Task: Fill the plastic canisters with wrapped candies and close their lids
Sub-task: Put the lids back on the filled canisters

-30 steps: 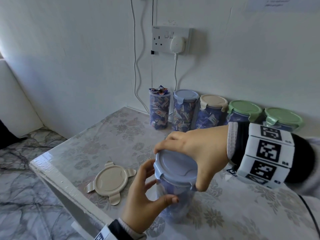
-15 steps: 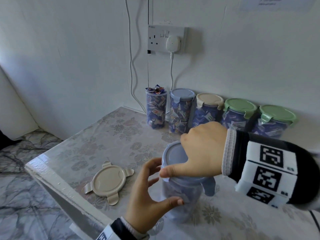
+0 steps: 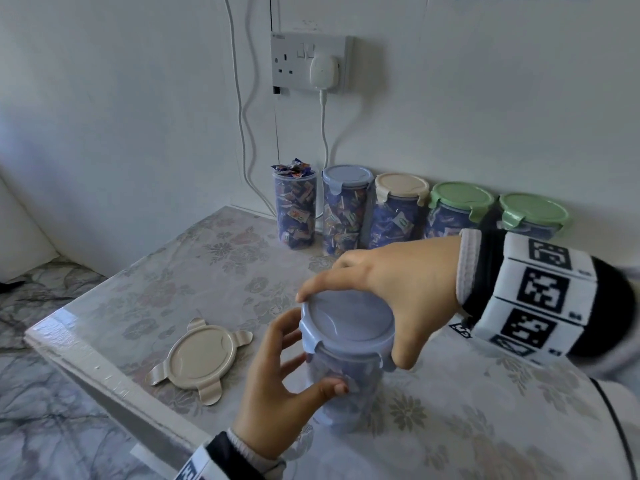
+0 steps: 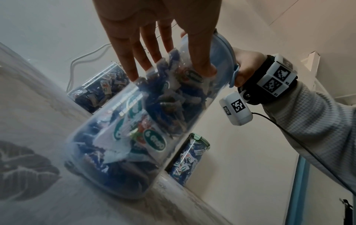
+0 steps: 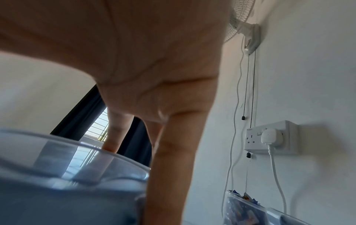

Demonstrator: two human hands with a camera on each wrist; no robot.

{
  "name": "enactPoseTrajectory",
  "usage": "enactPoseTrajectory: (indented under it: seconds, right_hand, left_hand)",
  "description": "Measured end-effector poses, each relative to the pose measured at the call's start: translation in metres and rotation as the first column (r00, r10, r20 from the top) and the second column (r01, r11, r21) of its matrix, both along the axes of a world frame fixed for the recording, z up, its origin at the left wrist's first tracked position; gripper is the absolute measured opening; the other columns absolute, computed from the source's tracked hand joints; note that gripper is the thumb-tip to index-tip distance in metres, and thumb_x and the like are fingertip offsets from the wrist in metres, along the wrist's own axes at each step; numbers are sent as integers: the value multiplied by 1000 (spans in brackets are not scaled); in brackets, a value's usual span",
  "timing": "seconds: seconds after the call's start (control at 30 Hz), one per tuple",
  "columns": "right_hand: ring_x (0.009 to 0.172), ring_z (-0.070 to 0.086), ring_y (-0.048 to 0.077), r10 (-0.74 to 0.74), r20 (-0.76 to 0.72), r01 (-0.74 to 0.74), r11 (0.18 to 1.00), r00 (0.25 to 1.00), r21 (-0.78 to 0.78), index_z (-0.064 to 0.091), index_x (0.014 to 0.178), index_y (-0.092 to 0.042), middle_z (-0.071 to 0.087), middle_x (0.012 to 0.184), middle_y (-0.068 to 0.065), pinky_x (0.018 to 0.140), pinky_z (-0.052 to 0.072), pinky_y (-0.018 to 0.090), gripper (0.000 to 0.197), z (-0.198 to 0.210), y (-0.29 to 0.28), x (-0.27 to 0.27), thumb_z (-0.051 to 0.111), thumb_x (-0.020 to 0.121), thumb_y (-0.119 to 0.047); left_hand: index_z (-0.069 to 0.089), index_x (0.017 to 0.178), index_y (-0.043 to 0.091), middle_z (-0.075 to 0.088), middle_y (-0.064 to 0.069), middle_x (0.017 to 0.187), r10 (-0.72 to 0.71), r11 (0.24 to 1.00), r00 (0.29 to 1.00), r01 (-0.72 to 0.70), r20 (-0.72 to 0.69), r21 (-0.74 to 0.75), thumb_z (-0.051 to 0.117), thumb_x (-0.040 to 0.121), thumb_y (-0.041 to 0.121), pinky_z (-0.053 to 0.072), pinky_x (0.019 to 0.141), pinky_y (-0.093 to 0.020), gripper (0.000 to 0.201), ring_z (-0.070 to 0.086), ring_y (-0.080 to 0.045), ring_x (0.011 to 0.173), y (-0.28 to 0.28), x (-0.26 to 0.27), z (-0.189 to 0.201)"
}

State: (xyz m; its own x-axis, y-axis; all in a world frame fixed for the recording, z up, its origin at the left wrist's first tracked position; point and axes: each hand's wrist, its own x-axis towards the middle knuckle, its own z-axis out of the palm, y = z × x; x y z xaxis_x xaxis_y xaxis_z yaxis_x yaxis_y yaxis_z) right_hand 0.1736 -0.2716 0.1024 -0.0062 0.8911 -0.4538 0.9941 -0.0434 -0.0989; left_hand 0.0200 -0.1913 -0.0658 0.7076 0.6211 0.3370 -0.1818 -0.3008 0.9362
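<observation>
Now my right hand [image 3: 394,289] sits differently on the blue lid [image 3: 348,322] than half a second ago: then it covered most of the lid with the thumb along the near rim, and a side flap stuck out to the right; now most of the lid's top shows, and the flaps I can see lie down against the jar [image 3: 346,386].

Through the jar wall the candy wrappers [image 4: 154,140] carry a green oval logo with white letters, but I cannot read them. The bands on both wrists bear black-and-white square codes.

My right hand arches over the lid, fingertips on its far rim and thumb curled down on the right edge, gripping it. My left hand [image 3: 277,386] wraps the jar's body just below, thumb across the near side, fingers [image 4: 134,60] spread on the far side. The jar stands on the table [image 3: 207,271] between my hands.

Left of my left hand a beige lid [image 3: 199,356] lies flat near the table edge. Beyond my right hand five filled jars line the wall; the leftmost one [image 3: 295,209] has no lid.
</observation>
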Motion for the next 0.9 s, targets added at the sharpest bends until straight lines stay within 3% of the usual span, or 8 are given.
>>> enactPoseTrajectory:
  seconds: [0.13,0.2,0.3,0.4,0.47,0.63,0.8,0.9]
  right_hand:
    - [82,53,11,35,30,-37,998,999,47,10,136,-61,37,121,-8,62,47,26,107,-2,-4,1,81,61,-33]
    - [84,52,10,27,19,-28,996,999,89,10,135,-63,36,124,-9,63,48,25,106,-6,-6,3,80,60,-34]
    - [107,49,10,5,-100,14,982,995,186,14,138,-58,35,131,-11,80,48,26,103,-17,-12,11,77,61,-32]
    - [128,36,4,-31,-346,149,936,938,319,17,139,-54,32,140,-16,104,38,32,98,-34,-28,16,71,61,-30]
    - [133,33,3,-41,-469,256,877,882,406,18,138,-54,30,144,-16,109,35,37,95,-51,-40,18,74,66,-28]
    - [125,47,1,-100,-755,557,738,648,381,27,138,-46,42,139,-22,99,48,33,86,-82,-69,15,80,75,-21]
    - [114,57,8,-100,-824,723,546,558,424,36,136,-40,55,125,-22,86,53,25,85,-90,-109,17,84,68,-23]
    - [113,58,9,-95,-835,775,443,541,452,40,132,-47,56,126,-22,86,53,25,81,-93,-140,23,84,65,-37]
  left_hand:
    - [46,117,41,54,25,118,-5,1000,1000,5,1,-9,79,44,67,50,81,-15,84,53,-1,113,-2,0,1]
    - [47,116,46,54,25,118,-9,1000,1000,9,8,0,79,45,67,49,81,-14,80,53,-1,113,-3,0,2]
    - [40,118,59,52,25,123,-24,999,1000,24,6,41,81,48,59,49,81,-14,81,51,-1,116,-1,-1,6]
    - [28,127,62,48,26,129,-52,996,999,51,10,74,84,49,41,48,81,-12,99,50,2,118,1,-1,8]
    - [32,125,63,45,28,132,-71,992,997,69,18,107,83,49,38,48,81,-12,95,49,4,119,1,0,8]
    - [42,114,61,49,27,128,-97,988,995,96,8,120,82,46,40,51,78,-14,82,52,2,116,-3,7,14]
    - [40,113,61,53,25,125,-196,974,981,195,2,114,82,46,39,52,75,-16,82,55,-1,113,-23,30,21]
    - [39,114,60,56,21,123,-287,954,958,284,9,96,83,48,38,53,75,-20,82,57,-4,112,-45,54,23]
